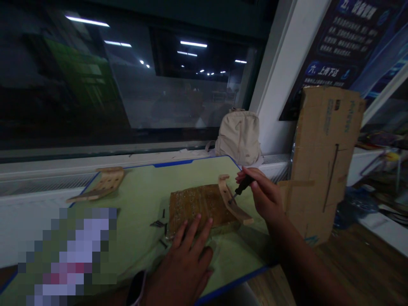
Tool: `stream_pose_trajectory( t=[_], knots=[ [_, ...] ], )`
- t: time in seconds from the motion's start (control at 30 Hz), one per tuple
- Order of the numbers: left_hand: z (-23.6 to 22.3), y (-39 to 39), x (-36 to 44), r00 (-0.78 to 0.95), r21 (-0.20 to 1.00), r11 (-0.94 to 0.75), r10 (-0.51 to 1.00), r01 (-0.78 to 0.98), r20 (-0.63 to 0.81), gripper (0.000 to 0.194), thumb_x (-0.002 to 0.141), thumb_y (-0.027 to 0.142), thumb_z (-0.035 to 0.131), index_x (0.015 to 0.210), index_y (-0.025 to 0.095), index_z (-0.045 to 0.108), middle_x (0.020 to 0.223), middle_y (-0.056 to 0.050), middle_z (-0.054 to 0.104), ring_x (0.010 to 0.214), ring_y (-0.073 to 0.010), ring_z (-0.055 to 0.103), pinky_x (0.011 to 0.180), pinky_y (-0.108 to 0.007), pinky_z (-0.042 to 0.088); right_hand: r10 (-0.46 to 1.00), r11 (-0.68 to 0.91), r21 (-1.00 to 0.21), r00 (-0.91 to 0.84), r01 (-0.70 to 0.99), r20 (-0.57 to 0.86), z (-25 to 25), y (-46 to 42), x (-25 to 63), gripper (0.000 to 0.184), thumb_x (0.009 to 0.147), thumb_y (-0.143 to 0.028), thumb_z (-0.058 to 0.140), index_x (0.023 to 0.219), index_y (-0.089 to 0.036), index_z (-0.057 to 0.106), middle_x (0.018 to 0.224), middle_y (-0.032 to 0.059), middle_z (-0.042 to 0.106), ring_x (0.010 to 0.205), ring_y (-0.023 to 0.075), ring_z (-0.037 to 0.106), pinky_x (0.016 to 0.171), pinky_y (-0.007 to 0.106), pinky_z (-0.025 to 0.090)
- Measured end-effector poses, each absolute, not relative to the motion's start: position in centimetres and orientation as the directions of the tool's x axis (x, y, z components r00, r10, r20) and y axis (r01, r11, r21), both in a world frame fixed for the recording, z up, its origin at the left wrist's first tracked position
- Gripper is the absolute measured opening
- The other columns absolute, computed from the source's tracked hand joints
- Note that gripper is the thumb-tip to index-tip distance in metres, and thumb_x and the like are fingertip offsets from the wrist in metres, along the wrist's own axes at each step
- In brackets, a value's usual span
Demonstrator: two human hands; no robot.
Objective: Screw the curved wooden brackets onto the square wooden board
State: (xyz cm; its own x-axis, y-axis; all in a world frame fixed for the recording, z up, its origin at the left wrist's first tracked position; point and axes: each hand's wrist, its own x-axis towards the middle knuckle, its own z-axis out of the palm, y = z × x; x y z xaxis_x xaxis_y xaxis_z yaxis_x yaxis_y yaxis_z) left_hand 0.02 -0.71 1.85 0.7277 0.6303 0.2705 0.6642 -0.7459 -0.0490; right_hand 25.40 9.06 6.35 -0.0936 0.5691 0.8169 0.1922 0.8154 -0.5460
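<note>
My right hand (263,191) is closed round the black handle of a screwdriver (244,186). The tool leans, its tip meeting a curved wooden piece with holes (227,195), which lies along the right end of a brown, tape-covered block (204,204). Fingers spread, my left hand (188,259) rests on the block's near side and holds nothing. Several dark screws (157,223) lie on the green tabletop just left of the block. A second curved wooden piece with holes (106,185) sits at the table's far left corner.
The green table (137,187) has a blue edge and stands against a window sill. A beige backpack (239,136) rests behind it. Tall cardboard (325,165) stands upright at the right. A pixelated patch covers the table's left front.
</note>
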Motion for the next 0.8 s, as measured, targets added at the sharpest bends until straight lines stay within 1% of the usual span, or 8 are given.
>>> stream_pose_trajectory(
  t=[0.1,0.17,0.27,0.37,0.43,0.57,0.67,0.8],
  knots=[
    [1.8,-0.6,0.0,0.735,-0.072,-0.748,0.624,0.66,0.267,0.022,0.083,0.019,0.071,0.104,0.018,0.066,0.158,-0.02,0.04,0.143,-0.0467,0.039,0.105,-0.066,0.044,0.645,0.762,-0.631,-0.095,0.145,0.758,6.0,9.3,25.2,0.033,0.1,-0.034,0.054,0.131,-0.032,0.064,0.106,0.0057,0.074,0.091,0.0198,0.073,0.083,0.042,0.06],
    [1.7,-0.5,0.0,0.74,-0.087,-0.75,0.615,0.655,0.272,0.025,0.08,0.017,0.072,0.104,0.018,0.066,0.158,-0.021,0.04,0.142,-0.0471,0.04,0.104,-0.066,0.044,0.649,0.754,-0.637,-0.035,0.156,0.76,5.6,9.5,25.2,0.03,0.097,-0.034,0.059,0.126,-0.029,0.065,0.099,0.0047,0.073,0.084,0.0182,0.073,0.077,0.039,0.061],
    [1.6,-0.4,0.0,0.745,-0.093,-0.754,0.608,0.65,0.274,0.025,0.079,0.018,0.073,0.103,0.018,0.066,0.158,-0.021,0.041,0.142,-0.0478,0.041,0.104,-0.067,0.045,0.587,0.77,-0.589,0.087,0.246,0.805,5.2,9.7,25.3,0.024,0.088,-0.029,0.072,0.111,-0.027,0.066,0.085,0.0004,0.067,0.069,0.0144,0.066,0.063,0.03,0.057],
    [1.6,-0.4,0.1,0.747,-0.09,-0.757,0.606,0.647,0.273,0.023,0.081,0.019,0.073,0.102,0.017,0.066,0.156,-0.022,0.043,0.141,-0.0489,0.042,0.102,-0.068,0.045,0.511,0.793,-0.491,0.046,0.359,0.858,5.4,9.4,25.5,0.014,0.086,-0.027,0.074,0.099,-0.026,0.068,0.079,-0.0001,0.063,0.068,0.0143,0.061,0.06,0.028,0.052],
    [1.7,-0.5,0.1,0.742,-0.08,-0.756,0.608,0.649,0.283,0.021,0.081,0.018,0.072,0.102,0.017,0.066,0.157,-0.021,0.042,0.141,-0.0481,0.041,0.103,-0.068,0.044,0.512,0.815,-0.464,-0.055,0.347,0.857,5.6,9.1,25.7,0.018,0.092,-0.032,0.066,0.109,-0.027,0.07,0.085,0.0032,0.066,0.077,0.0174,0.064,0.067,0.032,0.054],
    [1.6,-0.6,0.1,0.727,-0.07,-0.744,0.623,0.665,0.29,0.021,0.082,0.018,0.072,0.102,0.018,0.065,0.158,-0.019,0.041,0.144,-0.0459,0.038,0.106,-0.066,0.043,0.618,0.783,-0.583,-0.169,0.216,0.768,6.1,8.8,25.7,0.042,0.102,-0.042,0.047,0.142,-0.031,0.056,0.117,0.0091,0.07,0.102,0.0228,0.069,0.081,0.042,0.059],
    [1.6,-0.5,0.0,0.736,-0.086,-0.748,0.615,0.659,0.284,0.022,0.081,0.02,0.073,0.101,0.019,0.065,0.158,-0.019,0.042,0.143,-0.0453,0.04,0.105,-0.065,0.044,0.665,0.747,-0.651,-0.166,0.135,0.728,6.0,9.0,25.6,0.041,0.102,-0.039,0.05,0.142,-0.032,0.056,0.114,0.0077,0.072,0.103,0.0221,0.071,0.086,0.043,0.06],
    [1.6,-0.4,0.0,0.746,-0.11,-0.753,0.602,0.649,0.283,0.025,0.08,0.022,0.075,0.103,0.019,0.066,0.157,-0.019,0.043,0.142,-0.0457,0.041,0.104,-0.064,0.045,0.668,0.742,-0.658,-0.062,0.126,0.741,5.5,9.3,25.3,0.032,0.096,-0.033,0.062,0.127,-0.029,0.063,0.098,0.0048,0.073,0.087,0.0186,0.072,0.078,0.038,0.062]
  ],
)
